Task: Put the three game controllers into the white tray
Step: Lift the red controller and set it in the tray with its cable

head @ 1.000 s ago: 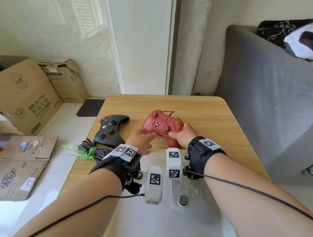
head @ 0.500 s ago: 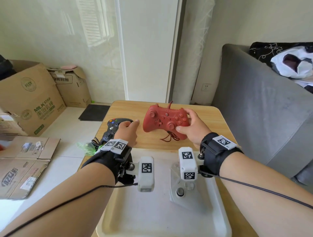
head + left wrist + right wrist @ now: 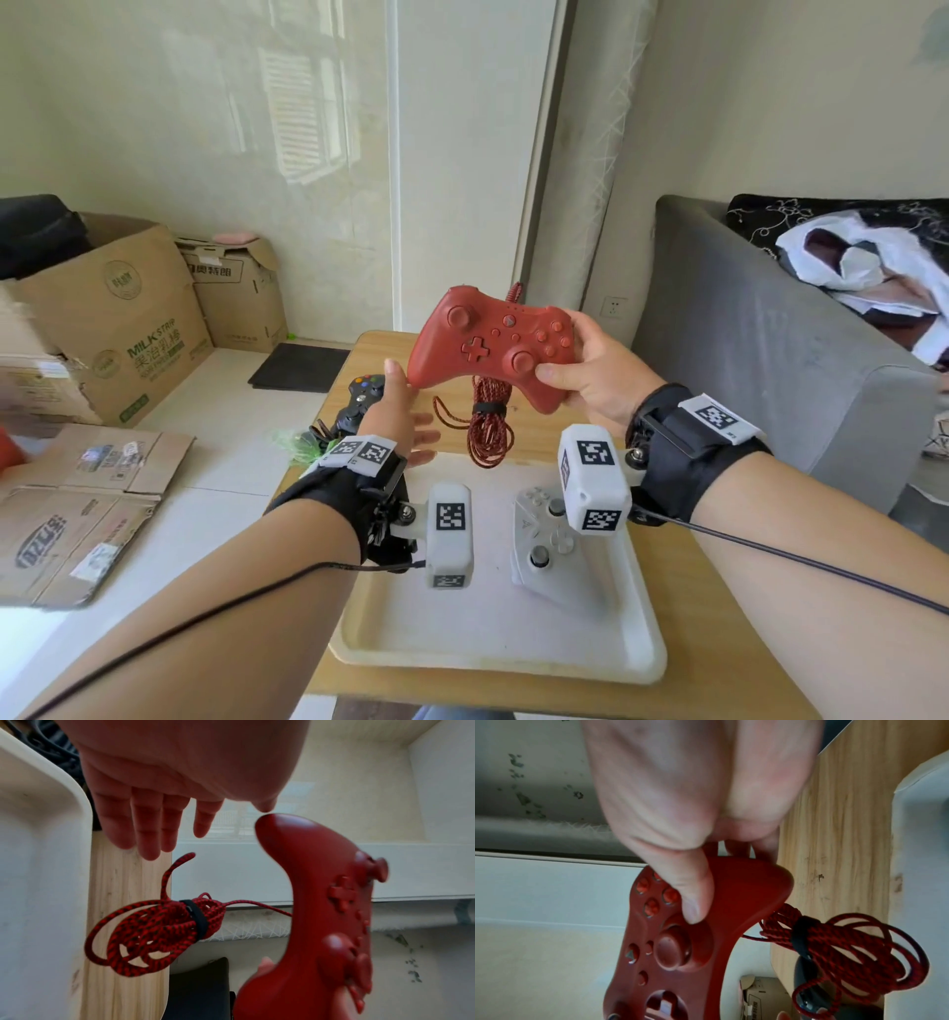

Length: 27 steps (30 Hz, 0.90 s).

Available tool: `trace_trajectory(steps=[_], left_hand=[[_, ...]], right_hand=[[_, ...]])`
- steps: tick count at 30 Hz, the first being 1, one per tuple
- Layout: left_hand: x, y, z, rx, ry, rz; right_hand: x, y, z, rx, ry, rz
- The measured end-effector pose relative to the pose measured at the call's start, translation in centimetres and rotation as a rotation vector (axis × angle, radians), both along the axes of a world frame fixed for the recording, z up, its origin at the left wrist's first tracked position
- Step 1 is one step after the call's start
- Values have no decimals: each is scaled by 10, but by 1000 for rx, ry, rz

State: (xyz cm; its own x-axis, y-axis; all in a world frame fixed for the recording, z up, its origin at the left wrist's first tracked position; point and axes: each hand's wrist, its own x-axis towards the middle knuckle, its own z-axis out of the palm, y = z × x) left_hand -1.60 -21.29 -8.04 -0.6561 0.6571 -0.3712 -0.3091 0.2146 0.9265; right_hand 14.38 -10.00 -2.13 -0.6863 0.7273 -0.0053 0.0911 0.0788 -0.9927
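My right hand (image 3: 580,375) grips the right grip of the red controller (image 3: 493,344), thumb on its face (image 3: 693,898), and holds it in the air above the table. Its bundled red cord (image 3: 488,426) hangs below it (image 3: 154,933). My left hand (image 3: 405,411) is open, fingers straight (image 3: 149,825), just beside the controller's left grip without holding it. A white controller (image 3: 544,550) lies in the white tray (image 3: 493,647) at the table's near edge. The black controller (image 3: 359,401) rests on the table's left side, partly hidden by my left hand.
The wooden table (image 3: 565,452) is small, with a grey sofa (image 3: 760,349) close on the right. Cardboard boxes (image 3: 118,318) and flattened cardboard (image 3: 77,509) lie on the floor to the left. A dark cable bundle with a green tie (image 3: 298,442) sits by the black controller.
My right hand has lifted the red controller off the table and higher into the air, its cord now dangling. My left hand opened up and moved toward the controller's left grip.
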Motion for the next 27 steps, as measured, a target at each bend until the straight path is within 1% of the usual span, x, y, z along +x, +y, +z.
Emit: trace_trajectory(steps=[4,7,9,14,19,21,24,27], left_hand=[[1,-20,0,21,-25,8],[2,-33,0,29,-24,10],[2,-42,-3,21,-27,-22],[4,-57,-18,-28,-20,-147],[6,-58,-28,-39,1,-213],[6,-57,-31,-46,34,-250],[5,-52,-37,-114,113,-334],[6,-48,-46,-216,145,-411]], right_hand=[[7,-19,-1,-47,-19,64],[11,-29,-11,-97,-48,95],[15,-34,-19,-115,-83,103],[17,-39,-32,-27,-293,184],[11,-40,-43,-2,-410,210],[7,-36,-49,0,-450,213],[-2,-29,-55,67,-550,240],[-14,-26,-59,155,-642,298]])
